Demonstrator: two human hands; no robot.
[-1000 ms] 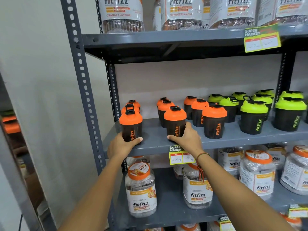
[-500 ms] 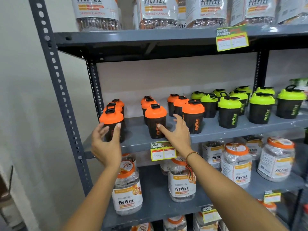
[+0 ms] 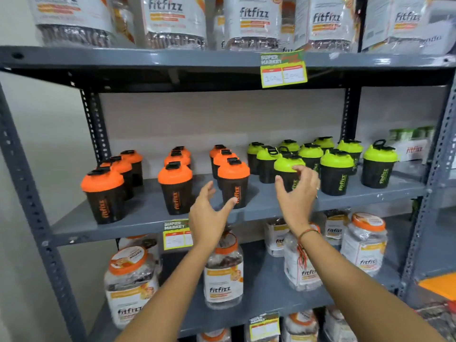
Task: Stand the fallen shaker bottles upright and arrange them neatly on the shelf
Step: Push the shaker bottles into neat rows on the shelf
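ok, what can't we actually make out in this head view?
- Price tag figures on the upper shelf edge: blurred.
- Middle price tag: right part hidden by the left hand.
- Front green-lidded shaker: body partly behind the right hand.
- Top jars: cut off by the frame edge.

— What frames the scene?
— A grey slotted-steel rack (image 3: 37,201) with perforated uprights, standing against a plain pale wall (image 3: 222,119).
— And the light?
— Soft and even, with a faint sheen along the front edge of the upper board (image 3: 148,60).
— To the right?
— A second grey rack (image 3: 441,169) stands just beside it.
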